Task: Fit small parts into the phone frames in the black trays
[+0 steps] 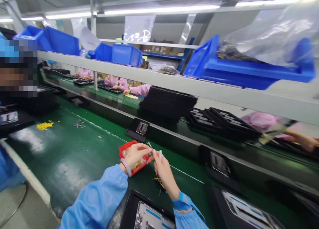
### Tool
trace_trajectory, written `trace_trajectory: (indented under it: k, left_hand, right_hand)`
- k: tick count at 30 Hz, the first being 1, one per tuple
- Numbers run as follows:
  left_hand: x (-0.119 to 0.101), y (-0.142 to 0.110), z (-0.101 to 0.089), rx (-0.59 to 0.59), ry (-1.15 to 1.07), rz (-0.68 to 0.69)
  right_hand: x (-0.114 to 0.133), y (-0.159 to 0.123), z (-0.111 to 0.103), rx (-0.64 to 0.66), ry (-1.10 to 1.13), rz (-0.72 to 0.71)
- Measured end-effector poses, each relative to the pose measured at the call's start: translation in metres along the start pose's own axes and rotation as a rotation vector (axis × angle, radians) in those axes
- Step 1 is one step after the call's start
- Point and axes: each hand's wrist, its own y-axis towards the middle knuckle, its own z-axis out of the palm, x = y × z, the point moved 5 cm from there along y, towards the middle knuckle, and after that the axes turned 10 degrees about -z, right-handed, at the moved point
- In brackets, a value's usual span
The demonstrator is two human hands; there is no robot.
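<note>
**Left hand [134, 156] clamped on a red plastic box [142, 165], right hand [164, 176] pinching a thin white stick [160, 155]**

Hands close together but apart, fingertips nearly meeting, both low over the green belt of the table [62, 156]. Red box on or just above the belt, mostly under the left palm, yellow bits showing inside. Small yellow scraps [158, 181] just below the right hand.

Nearest, in front of the hands: a black tray holding a phone-like panel [147, 217], and to the right a second black tray [245, 210]. Farther right along the belt, a black fixture with a metal insert [219, 164]. Beyond, a raised rail [174, 84] with stacked black trays [166, 103] at its foot, blue plastic bins [249, 68] on the shelf above. To the left, open green belt running toward a yellow heap [45, 125]. White near edge of the table [27, 169] at lower left, a co-worker's blue sleeve [7, 169] just past it. Across the line, pink sleeves [261, 119].
</note>
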Motion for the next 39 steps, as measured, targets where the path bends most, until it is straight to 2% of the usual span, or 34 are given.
trace_trajectory:
  k: [5,15,20,32,39]
  left_hand:
    - [0.007,0.000,0.009,-0.026,-0.183,-0.032]
    - [0.024,0.002,0.022,0.051,-0.331,-0.170]
    - [0.026,-0.002,0.026,0.110,-0.316,-0.185]
    - [0.017,-0.023,0.031,0.292,-0.192,-0.110]
    - [0.011,-0.032,0.035,0.280,-0.067,-0.066]
  right_hand:
    - [-0.006,-0.007,-0.003,0.069,0.046,0.096]
    - [-0.005,-0.019,-0.020,0.018,0.012,0.136]
    - [-0.005,-0.026,-0.019,0.034,0.089,0.202]
    - [0.000,-0.049,-0.020,-0.012,0.175,0.125]
    - [-0.010,-0.061,-0.026,-0.005,0.123,0.091]
